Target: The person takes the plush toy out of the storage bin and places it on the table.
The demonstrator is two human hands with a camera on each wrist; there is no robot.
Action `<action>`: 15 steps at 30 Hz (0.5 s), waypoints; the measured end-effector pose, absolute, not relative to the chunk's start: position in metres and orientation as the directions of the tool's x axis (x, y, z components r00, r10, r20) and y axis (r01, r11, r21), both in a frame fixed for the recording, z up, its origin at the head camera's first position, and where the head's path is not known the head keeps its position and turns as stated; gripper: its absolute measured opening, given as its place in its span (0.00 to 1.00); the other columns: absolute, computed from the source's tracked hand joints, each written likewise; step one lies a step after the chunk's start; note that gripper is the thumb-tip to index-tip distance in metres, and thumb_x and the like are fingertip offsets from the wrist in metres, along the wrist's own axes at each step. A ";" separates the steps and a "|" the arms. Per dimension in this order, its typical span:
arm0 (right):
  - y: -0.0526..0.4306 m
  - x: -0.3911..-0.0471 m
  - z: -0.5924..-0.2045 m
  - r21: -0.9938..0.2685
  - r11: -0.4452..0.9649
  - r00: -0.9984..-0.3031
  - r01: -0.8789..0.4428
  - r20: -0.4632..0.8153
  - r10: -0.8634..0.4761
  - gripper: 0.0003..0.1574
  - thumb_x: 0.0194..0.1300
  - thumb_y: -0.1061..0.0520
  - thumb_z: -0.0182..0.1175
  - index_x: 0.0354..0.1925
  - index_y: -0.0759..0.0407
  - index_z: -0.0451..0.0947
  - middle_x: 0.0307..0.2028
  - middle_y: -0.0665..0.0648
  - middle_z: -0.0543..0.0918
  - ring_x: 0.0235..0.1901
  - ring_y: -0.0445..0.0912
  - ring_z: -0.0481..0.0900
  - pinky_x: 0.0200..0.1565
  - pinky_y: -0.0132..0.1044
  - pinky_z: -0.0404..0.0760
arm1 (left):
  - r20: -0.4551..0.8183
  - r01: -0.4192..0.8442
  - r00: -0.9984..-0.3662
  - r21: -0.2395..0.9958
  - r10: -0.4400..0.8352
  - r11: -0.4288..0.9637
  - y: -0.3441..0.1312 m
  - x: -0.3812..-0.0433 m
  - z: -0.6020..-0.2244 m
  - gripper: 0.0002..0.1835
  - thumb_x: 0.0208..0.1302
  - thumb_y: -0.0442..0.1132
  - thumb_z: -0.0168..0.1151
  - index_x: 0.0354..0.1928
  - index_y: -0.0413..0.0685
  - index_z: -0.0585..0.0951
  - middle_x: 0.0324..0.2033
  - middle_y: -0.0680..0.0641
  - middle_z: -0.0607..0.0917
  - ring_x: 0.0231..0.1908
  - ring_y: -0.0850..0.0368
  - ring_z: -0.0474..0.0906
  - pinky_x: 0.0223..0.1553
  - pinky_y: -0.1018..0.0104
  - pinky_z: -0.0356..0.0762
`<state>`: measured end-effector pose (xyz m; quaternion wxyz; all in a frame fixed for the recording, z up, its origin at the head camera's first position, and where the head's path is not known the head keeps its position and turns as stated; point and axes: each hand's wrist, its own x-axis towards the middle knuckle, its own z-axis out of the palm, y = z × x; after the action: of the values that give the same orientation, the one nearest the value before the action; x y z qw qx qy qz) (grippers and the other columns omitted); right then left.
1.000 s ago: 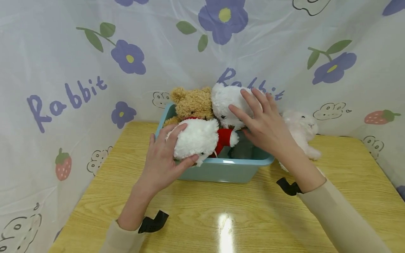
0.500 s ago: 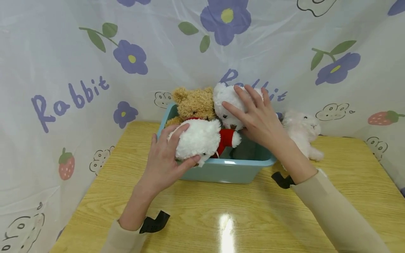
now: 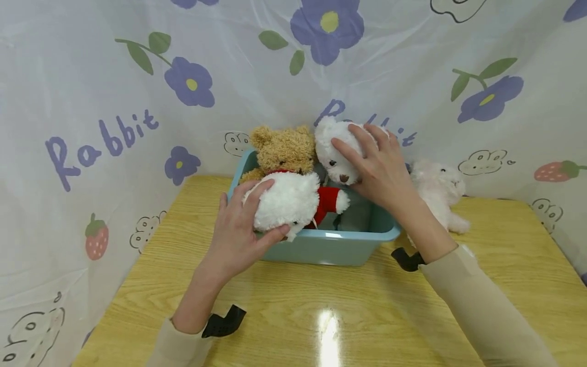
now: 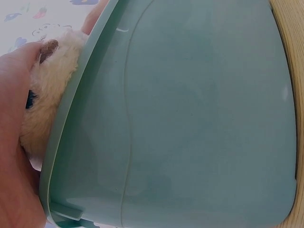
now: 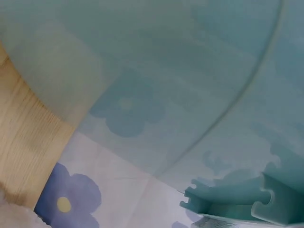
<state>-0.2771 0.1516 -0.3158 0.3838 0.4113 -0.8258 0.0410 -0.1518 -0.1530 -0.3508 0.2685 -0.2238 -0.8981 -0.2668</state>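
A blue-green plastic bin (image 3: 321, 250) holds several plush toys. My left hand (image 3: 236, 232) grips the head of a white plush toy (image 3: 286, 201) in red clothing at the bin's front left; in the left wrist view its snout shows above the rim, beside my hand (image 4: 14, 133). My right hand (image 3: 382, 165) grips the head of a white teddy bear (image 3: 326, 145) at the back right, its dark eye and brown nose facing forward. Its lower body is mostly hidden. Between them, behind, sits a curly brown teddy bear (image 3: 284, 148). The right wrist view shows the bin's wall (image 5: 156, 90), no fingers.
A pale pink plush animal (image 3: 435, 193) sits on the wooden table (image 3: 284, 306) right of the bin, close by my right forearm. A printed cloth (image 3: 247, 86) hangs just behind the bin. Bare bin floor shows at the right inside.
My right hand has moved left onto the white teddy bear, then slightly back right, closing around its head. The bear's face has tilted up and turned forward. My left hand stays in place.
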 end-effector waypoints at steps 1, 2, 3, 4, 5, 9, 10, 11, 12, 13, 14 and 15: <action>0.152 -0.277 -0.316 0.249 0.654 -0.360 -0.714 0.671 -0.648 0.63 0.43 0.51 0.84 0.74 0.47 0.62 0.70 0.69 0.64 0.65 0.70 0.63 0.57 0.69 0.68 | 0.603 0.545 -0.755 0.358 0.258 0.758 -0.153 -0.152 -0.351 0.46 0.65 0.79 0.46 0.75 0.56 0.65 0.64 0.39 0.70 0.61 0.40 0.69 0.59 0.29 0.56; 0.153 -0.277 -0.316 0.250 0.652 -0.353 -0.716 0.676 -0.647 0.62 0.44 0.52 0.83 0.74 0.47 0.62 0.70 0.70 0.65 0.65 0.70 0.63 0.57 0.69 0.68 | 0.604 0.547 -0.754 0.357 0.259 0.757 -0.153 -0.151 -0.351 0.46 0.65 0.79 0.46 0.75 0.56 0.65 0.64 0.39 0.70 0.61 0.40 0.69 0.58 0.29 0.56; 0.154 -0.277 -0.316 0.252 0.651 -0.348 -0.716 0.680 -0.645 0.62 0.45 0.53 0.82 0.74 0.47 0.62 0.69 0.70 0.65 0.65 0.70 0.63 0.57 0.69 0.68 | 0.605 0.549 -0.752 0.357 0.260 0.756 -0.153 -0.152 -0.351 0.46 0.66 0.79 0.46 0.75 0.56 0.65 0.64 0.39 0.70 0.61 0.40 0.70 0.58 0.29 0.57; 0.156 -0.277 -0.316 0.253 0.651 -0.344 -0.716 0.684 -0.644 0.61 0.45 0.55 0.82 0.74 0.48 0.61 0.69 0.70 0.65 0.65 0.70 0.64 0.57 0.69 0.68 | 0.607 0.550 -0.751 0.355 0.261 0.755 -0.153 -0.152 -0.351 0.46 0.66 0.78 0.47 0.75 0.56 0.65 0.64 0.39 0.70 0.61 0.40 0.70 0.58 0.30 0.57; 0.157 -0.277 -0.316 0.253 0.649 -0.340 -0.717 0.686 -0.643 0.61 0.46 0.56 0.81 0.74 0.48 0.61 0.69 0.70 0.65 0.65 0.70 0.64 0.57 0.69 0.68 | 0.607 0.551 -0.750 0.356 0.262 0.755 -0.152 -0.152 -0.351 0.46 0.66 0.78 0.47 0.75 0.56 0.65 0.64 0.39 0.70 0.61 0.40 0.70 0.58 0.30 0.57; 0.160 -0.277 -0.317 0.260 0.640 -0.327 -0.723 0.687 -0.649 0.60 0.47 0.61 0.78 0.74 0.49 0.60 0.69 0.71 0.65 0.64 0.71 0.63 0.56 0.69 0.68 | 0.612 0.554 -0.747 0.357 0.260 0.752 -0.152 -0.152 -0.351 0.46 0.66 0.78 0.47 0.75 0.56 0.65 0.64 0.39 0.70 0.61 0.40 0.70 0.57 0.30 0.57; 0.160 -0.277 -0.317 0.262 0.637 -0.324 -0.725 0.687 -0.651 0.60 0.48 0.62 0.77 0.75 0.49 0.59 0.69 0.72 0.65 0.64 0.71 0.64 0.56 0.70 0.69 | 0.613 0.555 -0.746 0.357 0.259 0.751 -0.152 -0.152 -0.351 0.46 0.65 0.78 0.47 0.75 0.56 0.65 0.64 0.39 0.70 0.61 0.40 0.70 0.57 0.31 0.57; 0.160 -0.277 -0.317 0.263 0.635 -0.320 -0.727 0.687 -0.652 0.59 0.49 0.63 0.76 0.75 0.49 0.59 0.69 0.72 0.65 0.64 0.71 0.64 0.56 0.70 0.69 | 0.614 0.556 -0.745 0.358 0.259 0.750 -0.152 -0.152 -0.351 0.46 0.66 0.78 0.47 0.75 0.56 0.65 0.64 0.39 0.70 0.61 0.39 0.70 0.57 0.30 0.57; 0.160 -0.276 -0.317 0.264 0.633 -0.317 -0.728 0.688 -0.653 0.59 0.49 0.64 0.76 0.75 0.49 0.59 0.69 0.72 0.65 0.64 0.71 0.64 0.56 0.70 0.68 | 0.615 0.557 -0.744 0.357 0.260 0.749 -0.152 -0.152 -0.351 0.46 0.66 0.78 0.47 0.75 0.56 0.65 0.64 0.38 0.70 0.61 0.39 0.70 0.57 0.31 0.57; 0.160 -0.276 -0.317 0.265 0.632 -0.315 -0.729 0.690 -0.652 0.59 0.49 0.65 0.75 0.75 0.49 0.59 0.69 0.72 0.65 0.64 0.71 0.64 0.55 0.70 0.68 | 0.616 0.559 -0.743 0.358 0.261 0.748 -0.152 -0.152 -0.351 0.46 0.66 0.78 0.47 0.75 0.55 0.65 0.64 0.38 0.70 0.61 0.39 0.70 0.56 0.31 0.58; 0.160 -0.275 -0.317 0.266 0.631 -0.312 -0.729 0.692 -0.652 0.59 0.49 0.65 0.75 0.75 0.49 0.59 0.69 0.72 0.65 0.64 0.72 0.63 0.56 0.71 0.68 | 0.616 0.560 -0.743 0.357 0.262 0.747 -0.152 -0.152 -0.352 0.46 0.66 0.78 0.48 0.75 0.55 0.65 0.64 0.38 0.70 0.61 0.39 0.70 0.56 0.31 0.58; 0.160 -0.274 -0.316 0.267 0.630 -0.309 -0.729 0.693 -0.651 0.58 0.49 0.66 0.74 0.74 0.48 0.59 0.69 0.72 0.65 0.64 0.72 0.63 0.56 0.71 0.68 | 0.617 0.561 -0.741 0.355 0.263 0.747 -0.153 -0.152 -0.352 0.46 0.66 0.78 0.48 0.75 0.55 0.65 0.64 0.38 0.70 0.61 0.39 0.70 0.55 0.32 0.58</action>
<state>-0.2742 0.1599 -0.3163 0.4034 0.4272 -0.8077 0.0484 -0.1523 -0.1527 -0.3522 0.2758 -0.2309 -0.8931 -0.2702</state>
